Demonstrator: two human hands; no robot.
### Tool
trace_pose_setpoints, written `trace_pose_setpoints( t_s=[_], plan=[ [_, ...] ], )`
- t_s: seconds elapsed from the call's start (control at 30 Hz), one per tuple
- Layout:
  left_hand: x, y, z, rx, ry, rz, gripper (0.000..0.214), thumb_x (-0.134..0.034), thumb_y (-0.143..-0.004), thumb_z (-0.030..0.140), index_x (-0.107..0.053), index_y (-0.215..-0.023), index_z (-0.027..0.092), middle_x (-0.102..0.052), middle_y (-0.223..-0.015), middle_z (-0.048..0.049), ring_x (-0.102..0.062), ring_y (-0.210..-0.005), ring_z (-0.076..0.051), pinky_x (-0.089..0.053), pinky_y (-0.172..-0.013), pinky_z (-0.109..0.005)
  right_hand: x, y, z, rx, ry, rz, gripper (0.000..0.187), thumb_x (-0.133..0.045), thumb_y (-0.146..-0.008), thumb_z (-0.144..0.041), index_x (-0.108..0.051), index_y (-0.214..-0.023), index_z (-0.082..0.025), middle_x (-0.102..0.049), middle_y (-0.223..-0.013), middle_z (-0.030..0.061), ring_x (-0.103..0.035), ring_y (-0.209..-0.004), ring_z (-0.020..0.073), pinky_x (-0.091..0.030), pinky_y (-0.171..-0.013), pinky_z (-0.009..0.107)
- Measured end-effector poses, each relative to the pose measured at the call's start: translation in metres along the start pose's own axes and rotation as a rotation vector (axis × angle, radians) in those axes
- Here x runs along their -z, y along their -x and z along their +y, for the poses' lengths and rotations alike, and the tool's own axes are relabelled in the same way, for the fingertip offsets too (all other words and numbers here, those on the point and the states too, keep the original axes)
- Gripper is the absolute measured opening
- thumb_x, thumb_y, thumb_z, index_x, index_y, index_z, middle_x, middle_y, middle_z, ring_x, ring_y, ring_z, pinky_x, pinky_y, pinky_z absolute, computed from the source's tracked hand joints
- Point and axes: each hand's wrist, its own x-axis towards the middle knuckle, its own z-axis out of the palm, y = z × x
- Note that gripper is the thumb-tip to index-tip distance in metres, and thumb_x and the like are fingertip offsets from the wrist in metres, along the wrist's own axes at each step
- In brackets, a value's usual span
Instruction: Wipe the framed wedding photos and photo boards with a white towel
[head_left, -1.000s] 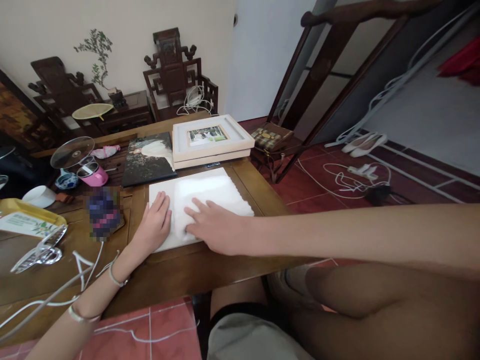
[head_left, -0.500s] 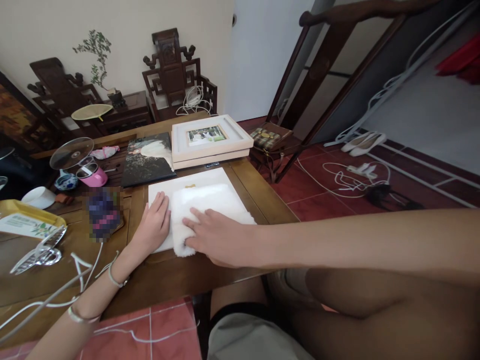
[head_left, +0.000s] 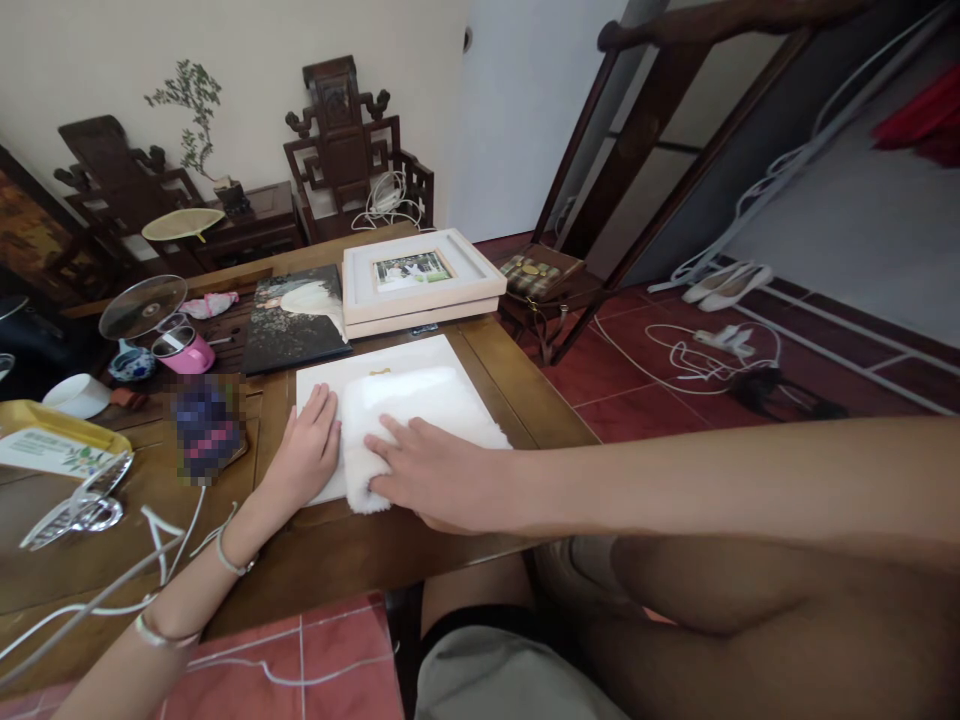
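Observation:
A fluffy white cloth (head_left: 427,390) lies folded on a flat white board or album cover (head_left: 322,378), which has a small gold bow-shaped mark. My right hand (head_left: 439,475) reaches in from the right and rests palm down on the cloth, fingers spread and pressing lightly into the pile. On the board's left edge lies my left hand (head_left: 309,445), stretched flat, its fingertips pointing away from me, just beside the cloth. Neither hand is closed around anything. The board's near right part is hidden by the cloth and my right arm.
Behind the board are stacked pale photo frames (head_left: 360,285) and a dark picture panel (head_left: 262,335). To the left stand a pink cup (head_left: 196,355), a yellow tray (head_left: 112,438), a clear hair claw (head_left: 97,512) and white cables (head_left: 161,550). A wooden chair (head_left: 637,130) stands right of the table.

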Motion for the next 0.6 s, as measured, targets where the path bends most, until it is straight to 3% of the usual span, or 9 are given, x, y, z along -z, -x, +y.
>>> trace_pose_setpoints(
  t_s=[0.13, 0.4, 0.6],
  plan=[
    [-0.002, 0.0, -0.001, -0.008, 0.007, 0.012, 0.049, -0.027, -0.099, 0.026, -0.039, -0.144, 0.013, -0.035, -0.155, -0.0206, -0.028, -0.147, -0.032, -0.029, -0.113, -0.062, -0.004, -0.001, 0.003, 0.003, 0.003, 0.029, 0.032, -0.054, -0.087, -0.019, -0.063, -0.118, -0.018, -0.054, -0.132, 0.0195, -0.044, -0.126, 0.0415, -0.045, -0.082, 0.044],
    [-0.003, 0.0, 0.0, -0.016, -0.011, 0.025, 0.048, -0.028, -0.099, 0.026, -0.041, -0.142, 0.011, -0.036, -0.154, -0.0215, -0.029, -0.146, -0.033, -0.03, -0.113, -0.061, -0.003, -0.011, 0.023, -0.072, 0.006, 0.004, 0.043, -0.047, -0.09, -0.014, -0.058, -0.131, -0.019, -0.049, -0.142, 0.0171, -0.036, -0.136, 0.0386, -0.046, -0.087, 0.043],
    [0.001, 0.001, -0.004, -0.009, 0.004, 0.007, 0.049, -0.028, -0.098, 0.024, -0.039, -0.144, 0.011, -0.035, -0.155, -0.0211, -0.027, -0.147, -0.032, -0.028, -0.115, -0.061, 0.001, -0.005, -0.007, -0.017, 0.011, -0.009, 0.033, -0.057, -0.088, -0.019, -0.066, -0.119, -0.018, -0.048, -0.142, 0.023, -0.041, -0.132, 0.045, -0.046, -0.087, 0.051]
  ],
)
